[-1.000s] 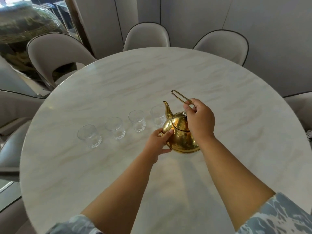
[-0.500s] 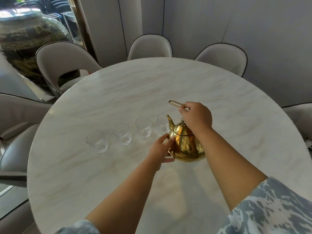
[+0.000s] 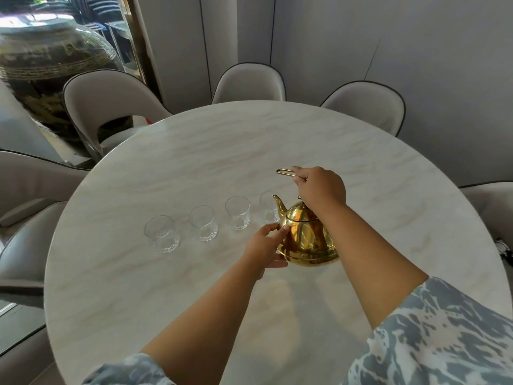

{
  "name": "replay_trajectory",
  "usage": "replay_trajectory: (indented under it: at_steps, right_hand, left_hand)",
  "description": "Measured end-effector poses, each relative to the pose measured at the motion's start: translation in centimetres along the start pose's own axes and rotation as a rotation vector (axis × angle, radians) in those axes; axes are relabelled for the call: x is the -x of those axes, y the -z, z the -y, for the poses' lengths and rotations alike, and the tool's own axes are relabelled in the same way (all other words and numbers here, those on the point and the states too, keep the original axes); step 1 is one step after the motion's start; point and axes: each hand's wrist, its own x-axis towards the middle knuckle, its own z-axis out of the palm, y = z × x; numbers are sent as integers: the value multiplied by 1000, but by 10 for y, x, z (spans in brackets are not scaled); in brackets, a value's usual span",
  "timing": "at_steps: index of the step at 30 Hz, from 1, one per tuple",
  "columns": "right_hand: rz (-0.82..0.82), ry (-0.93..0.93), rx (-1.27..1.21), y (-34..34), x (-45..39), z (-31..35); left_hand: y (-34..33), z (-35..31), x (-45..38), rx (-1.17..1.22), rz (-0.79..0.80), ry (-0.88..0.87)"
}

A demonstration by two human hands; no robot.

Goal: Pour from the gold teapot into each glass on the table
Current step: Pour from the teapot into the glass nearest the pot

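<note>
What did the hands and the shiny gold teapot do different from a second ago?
Almost nothing: the right hand still grips the wire handle, and the left hand still steadies the gold teapot. The handle now looks flatter. All four glasses stayed in their row, seemingly empty.

The far half of the desk [image 3: 277,140] is left bare, and the near part, between and beside the two forearms, is likewise unoccupied. A row of four glasses [image 3: 204,223] is set across the middle left, with narrow gaps between them. The rightmost glass [image 3: 268,208] is crowded by the spout of the gold teapot [image 3: 305,240]. The rim is ringed by chairs [image 3: 111,101].
</note>
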Motion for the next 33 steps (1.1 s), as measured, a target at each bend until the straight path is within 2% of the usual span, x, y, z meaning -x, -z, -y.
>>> replay_trajectory:
  at_steps: [12,33]
  right_hand:
    - [46,30,86,-1,-7,-7]
    - [23,57,100,-4,-14,-5]
  left_hand:
    - [-7,1,0,-32,2,16]
    - [-6,-3,2,-31,16,20]
